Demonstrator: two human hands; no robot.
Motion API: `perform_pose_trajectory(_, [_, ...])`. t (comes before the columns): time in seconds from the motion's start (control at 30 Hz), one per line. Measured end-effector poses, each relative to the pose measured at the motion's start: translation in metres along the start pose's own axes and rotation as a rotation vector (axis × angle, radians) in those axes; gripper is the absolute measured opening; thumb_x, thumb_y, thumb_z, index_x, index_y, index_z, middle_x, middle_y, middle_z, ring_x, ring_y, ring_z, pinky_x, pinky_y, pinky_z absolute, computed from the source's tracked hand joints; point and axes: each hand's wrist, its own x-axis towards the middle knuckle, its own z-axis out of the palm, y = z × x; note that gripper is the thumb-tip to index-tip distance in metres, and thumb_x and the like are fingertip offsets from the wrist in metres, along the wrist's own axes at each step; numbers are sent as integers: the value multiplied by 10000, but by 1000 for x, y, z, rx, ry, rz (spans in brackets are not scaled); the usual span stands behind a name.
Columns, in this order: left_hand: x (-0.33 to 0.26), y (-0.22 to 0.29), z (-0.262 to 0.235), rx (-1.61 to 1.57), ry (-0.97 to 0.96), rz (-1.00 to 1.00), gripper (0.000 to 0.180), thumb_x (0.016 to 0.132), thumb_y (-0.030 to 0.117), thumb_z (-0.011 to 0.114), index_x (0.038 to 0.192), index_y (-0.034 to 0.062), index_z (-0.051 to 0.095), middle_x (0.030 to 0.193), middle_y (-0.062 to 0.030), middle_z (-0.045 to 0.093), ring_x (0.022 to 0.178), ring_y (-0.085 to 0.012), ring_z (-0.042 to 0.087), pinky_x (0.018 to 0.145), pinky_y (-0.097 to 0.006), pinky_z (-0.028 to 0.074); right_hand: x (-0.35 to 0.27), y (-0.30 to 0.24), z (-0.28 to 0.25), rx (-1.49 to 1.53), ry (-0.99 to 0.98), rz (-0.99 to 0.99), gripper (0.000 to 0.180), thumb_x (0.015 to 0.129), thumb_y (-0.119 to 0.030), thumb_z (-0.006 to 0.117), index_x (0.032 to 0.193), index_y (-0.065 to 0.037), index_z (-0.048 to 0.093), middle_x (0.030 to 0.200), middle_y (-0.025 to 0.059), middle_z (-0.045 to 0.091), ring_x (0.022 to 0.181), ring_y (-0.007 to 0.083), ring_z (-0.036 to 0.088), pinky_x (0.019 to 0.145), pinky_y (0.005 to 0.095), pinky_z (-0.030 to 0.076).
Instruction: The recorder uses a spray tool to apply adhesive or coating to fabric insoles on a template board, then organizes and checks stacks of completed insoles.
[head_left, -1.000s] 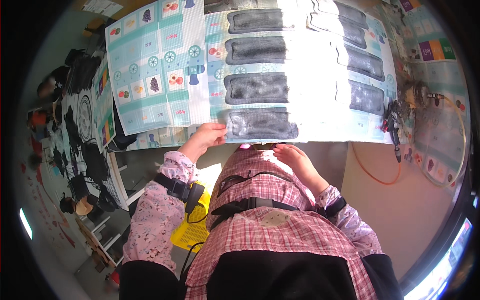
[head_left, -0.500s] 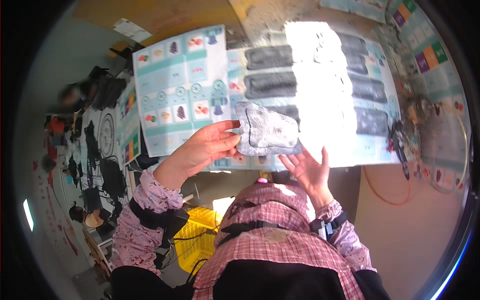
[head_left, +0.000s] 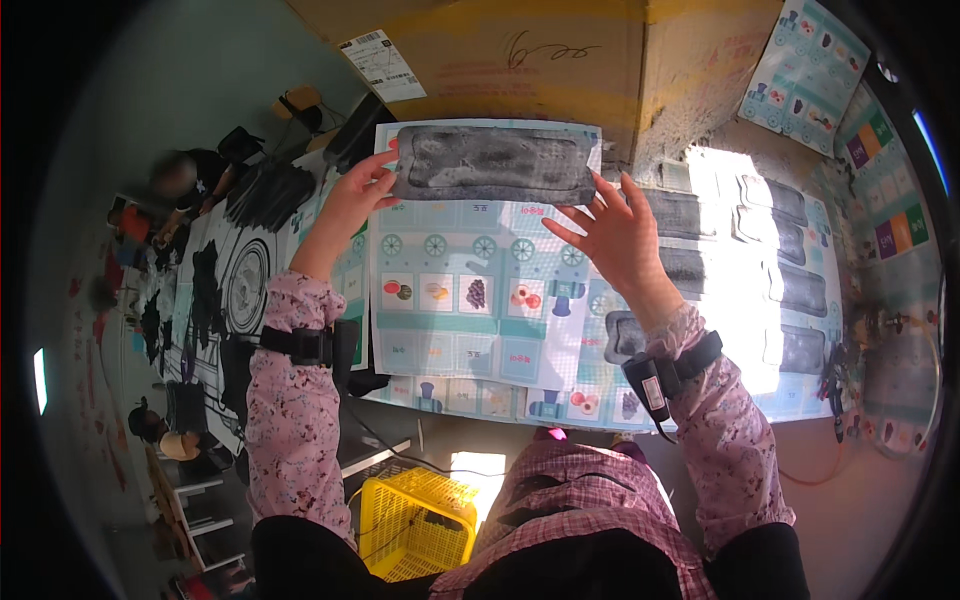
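Note:
A long dark grey pad (head_left: 495, 165), with rounded corners and a raised or grooved inner outline, is at the far end of a printed sheet (head_left: 420, 340). My left hand (head_left: 345, 210) has its fingers closed at the pad's left end. At the opposite end my right hand (head_left: 620, 240) has spread fingers, one fingertip touching the lower right corner. Whether the pad rests on the sheet or hovers just above it, I cannot tell. Partly hidden behind my right wrist lies another grey pad (head_left: 624, 336).
Several similar dark pads (head_left: 800, 288) lie in rows on the right, partly under bright sunlight. A cardboard box (head_left: 520, 50) stands behind the sheets. Below the table edge is a yellow plastic basket (head_left: 440, 485). People sit farther off at left, near a large black-and-white drawing (head_left: 250, 275).
The pad has moved away from my body to the far part of the left sheet. My right hand has come up to its right end. The whole view has shifted.

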Motion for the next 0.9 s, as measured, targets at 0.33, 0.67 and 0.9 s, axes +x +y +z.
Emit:
perform_pose_trajectory(0.33, [95, -131, -69, -178, 253, -178, 321, 892, 210, 521, 1188, 86, 513, 904, -10, 552, 805, -71, 525, 657, -206, 458, 95, 67, -19, -651, 345, -300, 458, 892, -283, 466, 1237, 10, 399, 1179, 140, 483, 1041, 221, 513, 872, 327, 434])
perform_pose_trajectory(0.67, [93, -182, -56, -864, 161, -215, 433, 921, 343, 434, 1212, 22, 432, 1134, -90, 515, 1046, -188, 480, 916, -309, 364, -63, 132, -146, -1357, 789, -86, 559, 779, -148, 577, 1250, 32, 337, 1157, 218, 413, 1051, 289, 439, 917, 377, 367])
perform_pose_trajectory(0.9, [54, -128, -33, -490, 753, 165, 406, 902, 238, 445, 1252, 47, 370, 1146, -85, 475, 1032, -176, 483, 926, -323, 351, -114, 103, -128, -1518, 703, -337, 457, 788, -97, 552, 1219, -46, 407, 1117, 126, 451, 1014, 227, 459, 788, 322, 422])
